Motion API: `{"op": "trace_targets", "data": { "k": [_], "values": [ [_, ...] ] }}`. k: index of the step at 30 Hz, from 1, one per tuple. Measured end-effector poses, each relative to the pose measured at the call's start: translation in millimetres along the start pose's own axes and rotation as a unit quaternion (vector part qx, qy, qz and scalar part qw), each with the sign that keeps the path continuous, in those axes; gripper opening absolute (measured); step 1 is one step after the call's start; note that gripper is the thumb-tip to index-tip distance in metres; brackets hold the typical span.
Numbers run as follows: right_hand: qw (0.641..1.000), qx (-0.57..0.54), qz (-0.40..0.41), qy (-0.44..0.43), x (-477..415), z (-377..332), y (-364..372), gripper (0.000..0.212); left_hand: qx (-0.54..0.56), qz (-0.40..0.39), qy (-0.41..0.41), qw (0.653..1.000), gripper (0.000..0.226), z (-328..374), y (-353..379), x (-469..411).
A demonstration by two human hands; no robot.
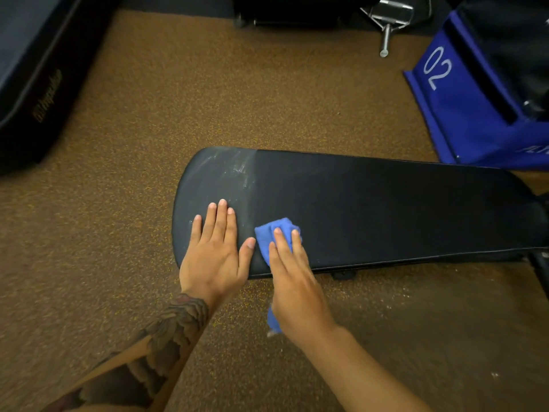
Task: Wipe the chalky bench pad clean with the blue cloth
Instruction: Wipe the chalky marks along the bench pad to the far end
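A long black bench pad [386, 203] runs from centre to right edge. White chalk smears cover its rounded left end [225, 171]; the part right of a slanted line looks dark and free of chalk. My left hand [215, 248] lies flat, fingers apart, on the pad's left end. My right hand [292, 278] presses a bunched blue cloth [273, 230] onto the pad's near edge, just right of my left thumb. A tail of the cloth hangs below my right palm.
Brown speckled rubber floor [148, 114] surrounds the bench. A dark padded piece [32, 75] lies at far left. A blue frame marked 02 [451, 102] stands at right, a metal handle [386, 28] at the top. Bench leg [540, 272] at right edge.
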State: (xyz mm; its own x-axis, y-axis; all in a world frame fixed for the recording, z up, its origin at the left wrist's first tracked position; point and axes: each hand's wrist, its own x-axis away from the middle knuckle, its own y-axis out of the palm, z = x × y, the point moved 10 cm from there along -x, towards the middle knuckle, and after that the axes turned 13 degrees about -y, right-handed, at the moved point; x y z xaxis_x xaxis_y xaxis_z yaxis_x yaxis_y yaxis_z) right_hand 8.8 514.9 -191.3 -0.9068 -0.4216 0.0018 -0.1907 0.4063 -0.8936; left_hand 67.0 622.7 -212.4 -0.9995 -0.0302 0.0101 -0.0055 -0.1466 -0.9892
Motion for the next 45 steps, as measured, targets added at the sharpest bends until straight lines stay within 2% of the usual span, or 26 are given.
{"op": "trace_targets", "data": {
  "k": [2, 3, 7, 10, 12, 14, 16, 19, 24, 27, 30, 32, 35, 39, 42, 45],
  "values": [
    [0.997, 0.036, -0.059, -0.017, 23.4, 0.0, 9.1, 0.121, 0.004, 0.001, 0.0, 1.0, 0.073, -0.4, -0.6, 0.0],
    [0.996, 0.057, -0.074, -0.012, 31.5, 4.7, 7.6, 0.126, 0.006, 0.002, 0.0, 1.0, 0.073, -0.4, -1.0, -0.1],
    [0.998, 0.067, 0.017, 0.005, 30.3, 30.6, -13.7, 0.084, 0.012, 0.005, -0.001, 1.0, 0.073, -1.2, -0.9, 0.2],
    [0.997, 0.042, 0.057, 0.038, -3.0, 40.6, -22.8, 0.066, 0.018, 0.001, -0.002, 1.0, 0.073, -2.2, 0.6, 0.4],
    [0.996, 0.018, 0.07, 0.051, -29.3, 36.5, -23.1, 0.062, 0.032, 0.001, 0.001, 0.999, 0.072, -2.7, -0.1, 0.3],
    [0.998, -0.005, 0.064, 0.029, -52.0, 19.7, -15.6, 0.06, 0.066, 0.004, 0.004, 0.998, 0.072, -4.1, -3.9, 0.8],
    [0.998, -0.026, 0.058, -0.014, -64.9, -0.2, -6.2, 0.057, 0.156, 0.008, 0.002, 0.988, 0.071, -7.5, -11.3, 1.8],
    [0.997, -0.039, 0.052, -0.039, -65.5, -9.3, 5.9, 0.058, 0.305, -0.005, -0.021, 0.952, 0.07, -18.2, -18.4, 3.2],
    [0.994, -0.095, 0.006, -0.046, -66.3, -5.3, 9.1, 0.051, 0.34, -0.042, -0.022, 0.939, 0.073, -20.6, -19.3, 2.4],
    [0.981, -0.19, -0.04, -0.02, -63.9, 0.5, 1.3, 0.057, 0.319, -0.01, -0.025, 0.947, 0.068, -18.3, -34.7, 5.9],
    [0.976, -0.218, 0.023, -0.007, -44.9, 13.7, -31.6, 0.055, 0.259, 0.031, -0.013, 0.965, 0.062, -5.2, -49.6, 18.3],
    [0.982, -0.184, 0.051, -0.004, -20.3, 20.8, -46.2, 0.053, 0.211, 0.033, 0.015, 0.977, 0.059, 14.9, -51.4, 28.8],
    [0.996, -0.08, 0.031, -0.004, 18.8, 29.1, -43.3, 0.055, 0.115, 0.041, 0.059, 0.991, 0.058, 57.4, -45.1, 38.0],
    [1.0, 0.014, 0.019, -0.009, 46.0, 37.7, -32.2, 0.063, 0.018, -0.029, -0.002, 0.999, 0.065, 79.4, -8.8, 24.6],
    [0.997, 0.063, 0.006, -0.039, 55.9, 30.8, -20.8, 0.068, -0.009, -0.027, -0.034, 0.999, 0.068, 72.1, -1.5, 19.4],
    [0.994, 0.087, -0.024, -0.061, 62.2, 23.7, -3.6, 0.072, -0.008, -0.011, -0.006, 1.0, 0.06, 64.8, -0.8, 19.1]
  ]
}}
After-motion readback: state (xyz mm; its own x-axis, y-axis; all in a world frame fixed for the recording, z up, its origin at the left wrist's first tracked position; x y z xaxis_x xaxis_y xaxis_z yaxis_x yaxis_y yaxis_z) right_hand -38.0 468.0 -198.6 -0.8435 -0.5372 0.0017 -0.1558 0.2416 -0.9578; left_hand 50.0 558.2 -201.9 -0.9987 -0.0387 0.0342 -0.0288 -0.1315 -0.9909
